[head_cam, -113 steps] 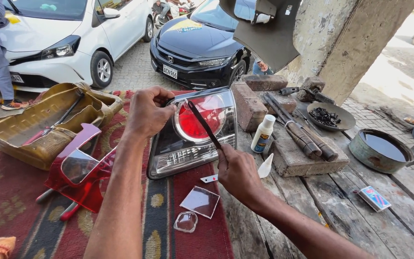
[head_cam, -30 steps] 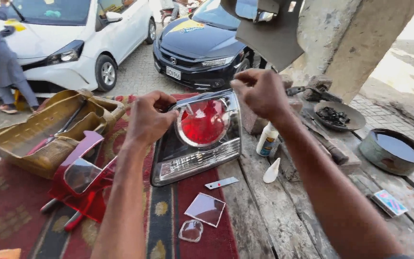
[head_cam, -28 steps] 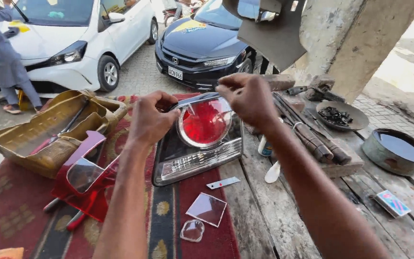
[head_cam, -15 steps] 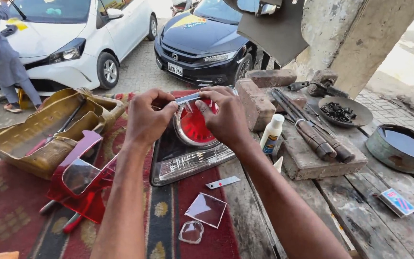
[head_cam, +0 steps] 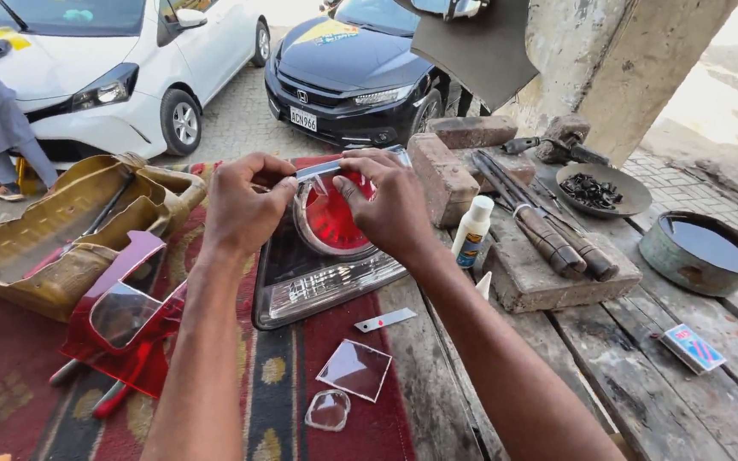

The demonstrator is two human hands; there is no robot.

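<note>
Both hands were on it: the left hand [head_cam: 245,205] and right hand [head_cam: 386,205] pinched a clear plastic strip [head_cam: 322,171] over the red lens of the tail light [head_cam: 326,256] on the rug [head_cam: 10,376], seemingly mid-fit, 2 clear offcuts [head_cam: 354,369] unused nearby.
</note>
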